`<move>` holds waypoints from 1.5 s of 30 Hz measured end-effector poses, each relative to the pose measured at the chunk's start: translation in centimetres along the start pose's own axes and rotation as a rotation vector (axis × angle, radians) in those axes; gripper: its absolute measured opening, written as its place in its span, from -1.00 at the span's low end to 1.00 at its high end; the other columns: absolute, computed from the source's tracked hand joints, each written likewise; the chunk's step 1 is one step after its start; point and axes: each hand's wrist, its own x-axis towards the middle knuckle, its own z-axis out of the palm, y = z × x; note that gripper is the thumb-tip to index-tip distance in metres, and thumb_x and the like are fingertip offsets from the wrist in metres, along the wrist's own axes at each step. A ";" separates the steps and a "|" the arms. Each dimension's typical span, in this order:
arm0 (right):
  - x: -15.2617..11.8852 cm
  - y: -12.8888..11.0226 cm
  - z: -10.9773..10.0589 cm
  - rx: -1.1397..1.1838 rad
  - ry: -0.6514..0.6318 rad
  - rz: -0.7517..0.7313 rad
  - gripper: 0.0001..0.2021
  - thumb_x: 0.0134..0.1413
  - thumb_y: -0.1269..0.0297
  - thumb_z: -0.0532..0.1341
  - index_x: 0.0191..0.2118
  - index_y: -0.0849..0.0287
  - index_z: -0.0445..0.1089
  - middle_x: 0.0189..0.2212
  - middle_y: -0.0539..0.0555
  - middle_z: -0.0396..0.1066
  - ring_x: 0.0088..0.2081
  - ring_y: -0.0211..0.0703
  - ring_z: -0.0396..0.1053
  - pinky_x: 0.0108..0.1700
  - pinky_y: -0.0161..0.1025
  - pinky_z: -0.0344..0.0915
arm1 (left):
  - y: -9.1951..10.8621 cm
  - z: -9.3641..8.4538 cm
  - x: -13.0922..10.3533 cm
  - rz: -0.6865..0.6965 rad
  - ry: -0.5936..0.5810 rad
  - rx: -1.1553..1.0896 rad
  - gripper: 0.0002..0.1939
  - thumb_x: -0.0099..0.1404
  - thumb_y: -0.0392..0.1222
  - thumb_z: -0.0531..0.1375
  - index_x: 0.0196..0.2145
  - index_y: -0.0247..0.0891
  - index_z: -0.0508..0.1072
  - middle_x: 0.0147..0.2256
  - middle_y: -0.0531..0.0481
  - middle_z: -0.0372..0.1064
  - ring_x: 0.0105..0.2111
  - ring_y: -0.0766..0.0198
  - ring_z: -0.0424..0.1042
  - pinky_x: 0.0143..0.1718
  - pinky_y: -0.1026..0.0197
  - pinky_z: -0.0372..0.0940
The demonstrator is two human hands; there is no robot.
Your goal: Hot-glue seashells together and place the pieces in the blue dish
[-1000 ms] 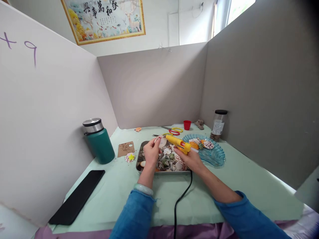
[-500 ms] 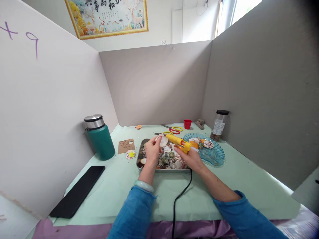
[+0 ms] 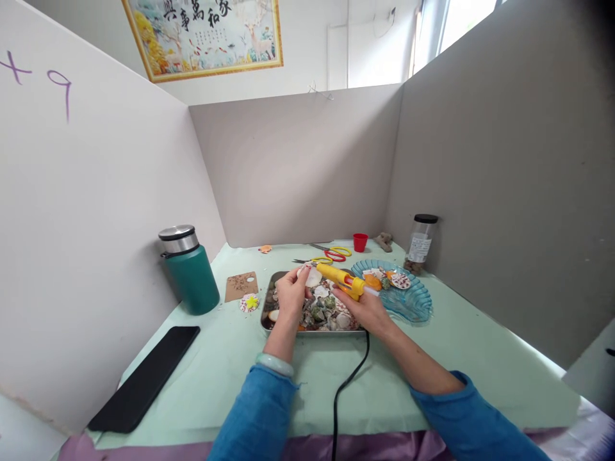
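Observation:
My left hand (image 3: 290, 296) is closed in a pinch, with a pale, rounded shell (image 3: 314, 277) at its fingertips; the fingers partly hide it. In my right hand (image 3: 368, 309) is a yellow hot glue gun (image 3: 339, 275), its nozzle pointing left, close to the left fingertips. A whitish glue stick (image 3: 371, 291) sticks out of its back end. Both hands are over a metal tray (image 3: 331, 333) filled with assorted shells (image 3: 319, 312). A black cord (image 3: 353, 373) runs from below the right hand to the table's front edge.
Right of the tray lies a blue glass plate (image 3: 418, 306) bearing shells. Scissors (image 3: 335, 253), a red cup (image 3: 360, 242) and a lidded jar (image 3: 421, 244) stand behind. Leftward are a brown card (image 3: 241, 287), a decorated shell disc (image 3: 249, 303), a green bottle (image 3: 192, 275) and a black phone-like slab (image 3: 147, 378).
The whole view has shifted slightly, with things appearing a little lower. Both hands keep nearly the same pose, the glue gun's nozzle still by the left fingertips.

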 end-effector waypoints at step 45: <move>0.2 0.4 0.1 0.012 -0.010 -0.088 -0.60 0.02 -0.02 0.22 -0.22 0.24 0.52 -0.35 0.10 0.54 -0.29 -0.01 0.47 -0.21 -0.17 0.40 | -0.8 -0.2 0.0 0.227 0.076 0.407 -0.68 0.19 -0.02 0.17 -0.23 -0.22 0.61 -0.62 0.04 0.41 -0.62 0.31 0.32 -0.49 0.31 0.18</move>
